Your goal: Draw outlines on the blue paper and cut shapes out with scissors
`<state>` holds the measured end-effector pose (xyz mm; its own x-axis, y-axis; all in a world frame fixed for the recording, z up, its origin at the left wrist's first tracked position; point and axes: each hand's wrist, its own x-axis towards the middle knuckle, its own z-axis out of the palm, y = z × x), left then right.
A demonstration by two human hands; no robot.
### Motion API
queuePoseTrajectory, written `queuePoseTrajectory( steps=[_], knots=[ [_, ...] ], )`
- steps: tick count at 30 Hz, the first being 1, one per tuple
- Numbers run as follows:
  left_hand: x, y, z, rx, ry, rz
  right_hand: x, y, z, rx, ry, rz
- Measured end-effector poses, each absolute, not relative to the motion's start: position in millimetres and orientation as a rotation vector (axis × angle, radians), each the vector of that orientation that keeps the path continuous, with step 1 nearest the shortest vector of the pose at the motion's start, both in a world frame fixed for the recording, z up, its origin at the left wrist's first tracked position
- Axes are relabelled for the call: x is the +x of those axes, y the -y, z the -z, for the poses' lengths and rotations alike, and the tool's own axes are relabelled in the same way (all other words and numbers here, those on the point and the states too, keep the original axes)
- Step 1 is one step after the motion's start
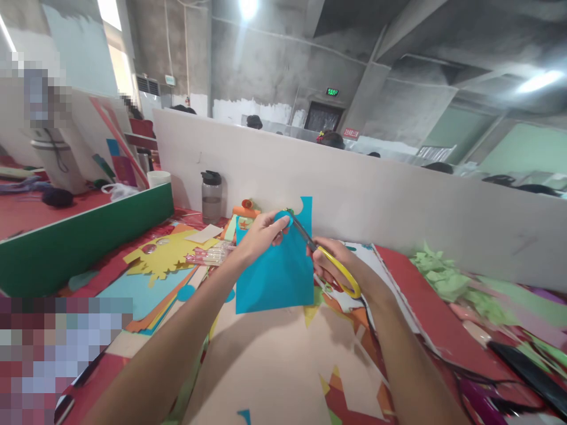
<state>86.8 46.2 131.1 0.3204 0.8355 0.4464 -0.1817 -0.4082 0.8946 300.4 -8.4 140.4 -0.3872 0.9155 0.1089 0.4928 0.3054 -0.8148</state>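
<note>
Held up above the table is a sheet of blue paper (pixel 274 277) with a curved notch cut in its top edge. My left hand (pixel 268 229) pinches a rounded blue piece at the top of this sheet between thumb and fingers. Whether that piece is still joined to the sheet I cannot tell. My right hand (pixel 332 260) is closed around the yellow handle of a pair of scissors (pixel 339 273). The blades point up and left, touching the paper beside my left thumb. Below the sheet lies a large beige paper (pixel 266 366).
A dark-lidded bottle (pixel 211 198) stands by the white partition (pixel 274 153). Yellow cut paper (pixel 166 257) and coloured sheets lie on the left, near a green divider (pixel 88 242). On the right are a red board (pixel 411 295), crumpled green paper (pixel 438 274) and a black object (pixel 527 372).
</note>
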Motion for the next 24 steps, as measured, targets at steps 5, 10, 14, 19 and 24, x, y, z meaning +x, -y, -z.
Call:
queuePoseTrajectory(
  steps=[5, 10, 14, 19, 24],
  knots=[
    [91, -49, -127, 1.591, -0.613, -1.349, 291, 10, -140, -1.209, 2.022, -0.879],
    [93, -51, -124, 1.566, -0.627, -1.364, 285, 11, -142, -1.256, 2.016, -0.872],
    [93, -51, -125, 1.575, -0.617, -1.367, 280, 13, -146, -1.264, 1.991, -0.852],
    [89, -47, -130, 1.606, -0.623, -1.328, 284, 12, -147, -1.267, 2.011, -0.844],
    [84, -47, -133, 1.638, -0.651, -1.256, 287, 11, -148, -1.268, 2.04, -0.802]
  ],
)
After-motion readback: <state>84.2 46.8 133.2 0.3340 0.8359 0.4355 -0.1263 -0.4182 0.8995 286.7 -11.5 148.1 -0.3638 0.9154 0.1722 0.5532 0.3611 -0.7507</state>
